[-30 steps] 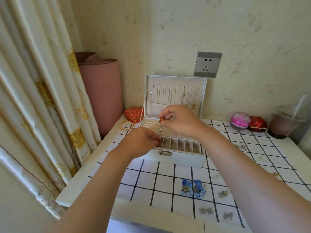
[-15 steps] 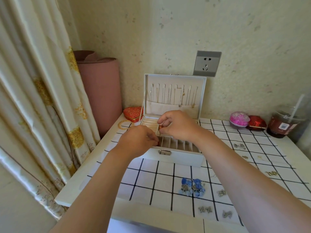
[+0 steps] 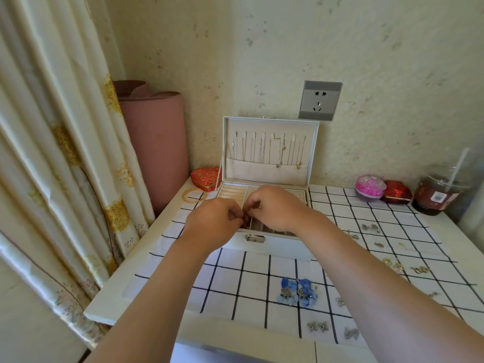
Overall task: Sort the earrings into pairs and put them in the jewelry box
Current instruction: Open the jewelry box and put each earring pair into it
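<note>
A white jewelry box [image 3: 272, 247] stands open on the checked cloth, its lid upright with several necklaces hanging inside. Both hands meet over its left front compartments. My left hand [image 3: 213, 224] and my right hand [image 3: 275, 208] together pinch a small reddish-brown earring [image 3: 245, 218] between their fingertips. A blue tasselled earring pair [image 3: 297, 292] lies on the cloth in front of the box. Silver star earrings [image 3: 317, 326] and a silver bow earring [image 3: 351, 333] lie near the front edge. Several more small earrings [image 3: 370, 227] are scattered to the right.
A red heart-shaped box [image 3: 206, 178] and gold bangles [image 3: 194, 195] sit left of the jewelry box. A pink round case [image 3: 370, 189], a red case [image 3: 396, 192] and a lidded drink cup [image 3: 440, 191] stand at the back right. A curtain [image 3: 52, 153] hangs left.
My right hand has come down and left from above the box's middle, bringing the reddish earring to my left hand's fingertips over the front left compartments.
</note>
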A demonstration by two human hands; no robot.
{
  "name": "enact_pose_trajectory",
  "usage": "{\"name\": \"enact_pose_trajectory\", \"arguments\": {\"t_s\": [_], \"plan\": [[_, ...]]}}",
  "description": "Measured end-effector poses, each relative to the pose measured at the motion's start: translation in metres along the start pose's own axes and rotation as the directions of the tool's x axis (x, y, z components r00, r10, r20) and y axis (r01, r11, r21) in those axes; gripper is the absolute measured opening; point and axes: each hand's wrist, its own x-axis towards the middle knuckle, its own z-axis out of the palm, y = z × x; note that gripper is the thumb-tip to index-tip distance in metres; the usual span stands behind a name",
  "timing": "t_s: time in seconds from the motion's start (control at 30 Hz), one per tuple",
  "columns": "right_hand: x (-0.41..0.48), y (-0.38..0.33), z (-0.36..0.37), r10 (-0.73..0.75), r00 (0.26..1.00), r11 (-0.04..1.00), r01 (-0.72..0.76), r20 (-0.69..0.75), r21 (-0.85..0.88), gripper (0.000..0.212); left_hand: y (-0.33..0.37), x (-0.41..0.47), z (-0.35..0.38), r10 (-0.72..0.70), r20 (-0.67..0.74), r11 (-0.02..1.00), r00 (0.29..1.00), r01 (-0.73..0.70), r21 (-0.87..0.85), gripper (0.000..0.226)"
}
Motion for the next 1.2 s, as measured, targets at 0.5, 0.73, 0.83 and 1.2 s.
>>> {"name": "enact_pose_trajectory", "arguments": {"t_s": [0.5,0.73,0.83,1.2], "plan": [[-0.035,0.0,-0.011,-0.04,0.993,0.997,0.046,-0.113,0.054,0.032,0.0,-0.022,-0.004,0.25,-0.081,0.967,0.965,-0.253,-0.031,0.02],[-0.103,-0.001,-0.031,0.022,0.991,0.997,-0.031,0.132,0.067,0.021,0.034,-0.064,0.0,0.346,0.031,0.933,0.938,-0.34,-0.118,0.012],[-0.126,0.001,-0.03,0.111,0.964,0.994,-0.102,0.243,-0.047,0.022,0.042,-0.078,0.018,0.355,0.138,0.934,0.924,-0.355,-0.025,0.015],[-0.148,0.023,-0.006,0.24,0.928,0.971,-0.223,0.284,-0.092,0.013,0.049,-0.081,0.055,0.336,0.314,0.924,0.888,-0.376,0.074,0.025]]}}
